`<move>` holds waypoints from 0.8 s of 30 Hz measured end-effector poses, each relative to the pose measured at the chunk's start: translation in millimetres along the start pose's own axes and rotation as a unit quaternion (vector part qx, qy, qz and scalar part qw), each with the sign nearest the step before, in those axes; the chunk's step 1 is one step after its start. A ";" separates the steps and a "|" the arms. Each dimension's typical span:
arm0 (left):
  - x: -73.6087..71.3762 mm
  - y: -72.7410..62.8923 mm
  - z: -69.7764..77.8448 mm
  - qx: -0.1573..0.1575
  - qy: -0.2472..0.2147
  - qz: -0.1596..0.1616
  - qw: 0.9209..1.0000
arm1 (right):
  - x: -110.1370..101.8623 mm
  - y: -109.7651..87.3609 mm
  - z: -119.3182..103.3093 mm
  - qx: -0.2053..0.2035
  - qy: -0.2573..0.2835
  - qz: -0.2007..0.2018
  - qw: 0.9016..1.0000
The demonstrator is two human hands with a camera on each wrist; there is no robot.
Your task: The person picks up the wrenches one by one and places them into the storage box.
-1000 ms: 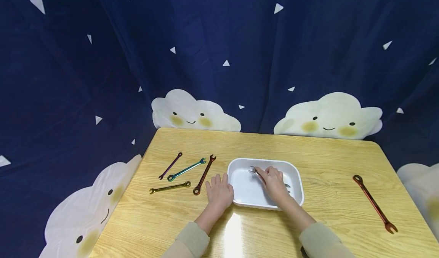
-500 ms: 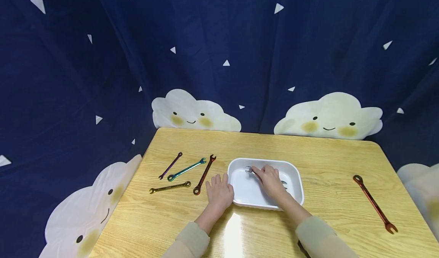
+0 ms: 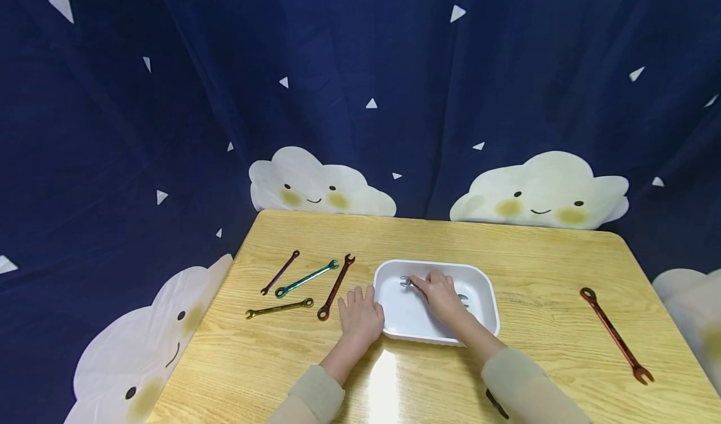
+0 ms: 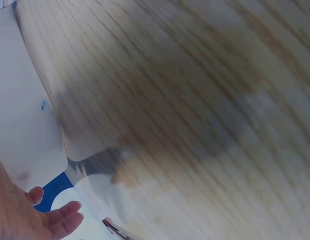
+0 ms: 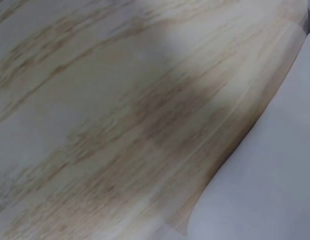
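Observation:
Inside the white plastic tray on the table, my right hand pinches a silver wrench, its open end poking out left of the fingertips. Another silver wrench lies in the tray, mostly hidden behind that hand. My left hand rests against the tray's left side, fingers extended. In the left wrist view the same hand lies close to the tray's wall. The right wrist view shows the tray's outer wall and wood, without the hand.
Left of the tray lie a purple wrench, a teal wrench, a yellow-gold wrench and a dark red wrench. A longer red wrench lies far right on the wooden table. A dark blue curtain hangs behind.
My right hand has shifted a little to the left inside the tray, taking the silver wrench along. The left hand and the tray have stayed put.

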State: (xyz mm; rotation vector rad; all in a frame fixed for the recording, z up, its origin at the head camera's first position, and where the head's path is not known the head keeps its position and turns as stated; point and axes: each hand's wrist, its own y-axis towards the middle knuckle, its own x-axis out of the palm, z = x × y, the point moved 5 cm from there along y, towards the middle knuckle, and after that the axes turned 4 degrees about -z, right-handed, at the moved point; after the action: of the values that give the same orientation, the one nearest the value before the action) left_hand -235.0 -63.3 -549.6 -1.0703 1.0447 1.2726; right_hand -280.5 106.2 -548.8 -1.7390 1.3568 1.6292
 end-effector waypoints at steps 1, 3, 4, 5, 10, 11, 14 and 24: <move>-0.2 0.1 -0.1 0.000 0.000 -0.001 1.000 | 1.3 0.1 0.6 0.000 -0.002 -0.005 1.000; -0.5 0.0 0.0 0.000 -0.002 -0.003 1.000 | 4.4 0.2 1.6 -0.001 -0.010 -0.014 1.000; -0.7 0.0 0.0 0.000 -0.003 -0.003 1.000 | 5.4 0.2 1.7 -0.002 -0.014 -0.016 1.000; -0.6 -0.1 0.0 0.000 -0.004 -0.005 1.000 | 6.5 0.3 1.9 -0.004 -0.017 -0.017 1.000; -0.8 -0.2 0.2 -0.001 -0.003 -0.008 1.000 | 8.2 0.3 0.1 -0.018 -0.029 -0.013 0.999; -1.0 -0.2 0.3 -0.001 -0.002 -0.009 1.000 | 8.8 0.2 0.1 -0.019 -0.031 -0.015 0.999; -1.9 0.1 0.5 0.001 0.001 -0.009 1.000 | 10.8 0.5 0.4 -0.016 -0.036 -0.025 0.999; -4.2 -0.5 1.2 -0.001 0.002 -0.010 1.000 | 16.5 -0.9 2.7 -0.006 -0.033 -0.042 0.999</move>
State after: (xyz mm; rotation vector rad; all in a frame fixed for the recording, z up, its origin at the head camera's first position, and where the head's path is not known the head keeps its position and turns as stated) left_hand -234.5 -63.0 -545.2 -1.0817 1.0335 1.2572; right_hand -283.6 102.7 -564.8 -1.7095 1.2295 1.6374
